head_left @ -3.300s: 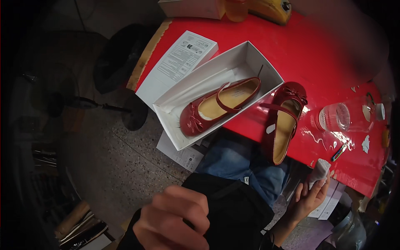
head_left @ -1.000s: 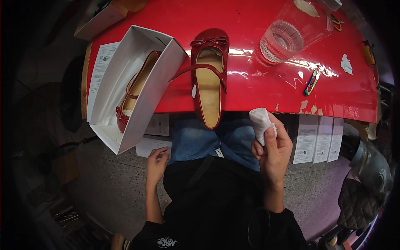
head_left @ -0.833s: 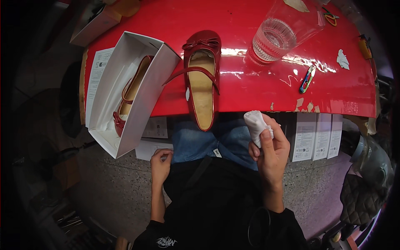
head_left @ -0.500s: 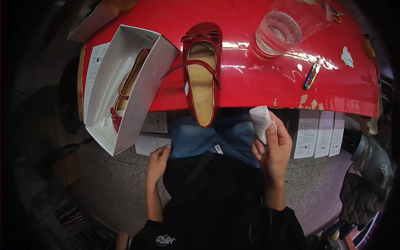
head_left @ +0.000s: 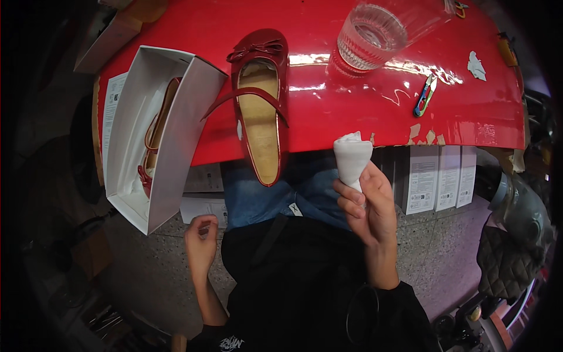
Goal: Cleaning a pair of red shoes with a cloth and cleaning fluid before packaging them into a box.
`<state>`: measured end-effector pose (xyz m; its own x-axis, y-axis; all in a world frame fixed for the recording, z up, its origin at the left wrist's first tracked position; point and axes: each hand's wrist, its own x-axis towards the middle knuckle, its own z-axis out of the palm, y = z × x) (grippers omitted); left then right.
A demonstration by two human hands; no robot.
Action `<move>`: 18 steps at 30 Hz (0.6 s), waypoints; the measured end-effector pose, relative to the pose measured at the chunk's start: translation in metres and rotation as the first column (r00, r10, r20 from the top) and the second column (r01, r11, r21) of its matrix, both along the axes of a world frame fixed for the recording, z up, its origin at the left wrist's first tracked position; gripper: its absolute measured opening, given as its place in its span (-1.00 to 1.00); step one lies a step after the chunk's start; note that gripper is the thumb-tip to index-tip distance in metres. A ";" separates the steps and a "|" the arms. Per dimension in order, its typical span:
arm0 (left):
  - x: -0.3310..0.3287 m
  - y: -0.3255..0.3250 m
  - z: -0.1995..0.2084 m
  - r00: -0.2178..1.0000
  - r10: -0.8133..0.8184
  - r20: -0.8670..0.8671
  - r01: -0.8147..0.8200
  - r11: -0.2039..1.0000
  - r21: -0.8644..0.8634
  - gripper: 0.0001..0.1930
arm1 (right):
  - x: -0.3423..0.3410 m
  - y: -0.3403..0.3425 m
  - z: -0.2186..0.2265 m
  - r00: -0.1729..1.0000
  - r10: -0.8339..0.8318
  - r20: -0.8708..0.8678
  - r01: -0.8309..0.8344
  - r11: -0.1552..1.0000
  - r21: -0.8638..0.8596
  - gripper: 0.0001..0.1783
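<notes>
In my right hand (head_left: 375, 205), a folded white cloth or tissue (head_left: 353, 157) stands up from closed fingers, just off the table's front edge. My left hand (head_left: 202, 237) hangs beside my lap, its fingers curled in loosely, and no object shows in them. A dark red strap shoe (head_left: 260, 126) with a bow lies on the table, toe pointing away, its heel reaching past the front edge. To its left, a white shoebox (head_left: 182, 132) stands tilted with its open side toward the left; a matching red shoe (head_left: 153, 132) sits inside, partly hidden by the box wall.
A clear ribbed glass (head_left: 369, 38) rests at the back of the red table (head_left: 328, 117). Thread snips (head_left: 425, 97) and a white scrap (head_left: 476, 66) lie on the right. Several white boxes (head_left: 423, 182) stand below the table edge; another box (head_left: 108, 41) is at the far left.
My right hand has turned the white wad more upright and shifted slightly left. My left hand has dropped lower and left, fingers more curled. The whole view has shifted a little.
</notes>
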<state>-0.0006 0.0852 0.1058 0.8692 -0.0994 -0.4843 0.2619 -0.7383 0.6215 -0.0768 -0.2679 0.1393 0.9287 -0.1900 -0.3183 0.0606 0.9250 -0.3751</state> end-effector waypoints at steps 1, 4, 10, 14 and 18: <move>0.006 -0.016 0.017 0.997 0.060 0.047 -0.058 0.998 -0.034 -0.70 | 0.000 0.001 0.000 0.999 0.006 0.043 -0.010 0.996 0.094 -0.57; 0.024 -0.067 0.046 0.987 0.156 0.046 -0.125 0.907 -0.402 -0.64 | 0.002 0.002 0.006 1.000 -0.004 -0.008 0.005 0.994 0.113 -0.59; 0.031 -0.151 0.048 0.991 0.129 -0.015 -0.097 0.656 -0.748 -0.67 | -0.009 0.005 0.009 0.999 -0.042 0.000 0.041 0.996 -0.073 -0.51; 0.032 -0.164 0.045 0.987 0.146 -0.071 -0.150 0.644 -0.750 -0.71 | -0.025 0.000 0.003 0.998 -0.050 0.041 0.057 0.977 -0.204 -0.52; 0.019 -0.142 0.049 0.982 0.156 -0.106 -0.182 0.628 -0.756 -0.43 | -0.026 0.002 0.010 0.977 -0.161 -0.138 0.119 0.955 -0.271 -0.51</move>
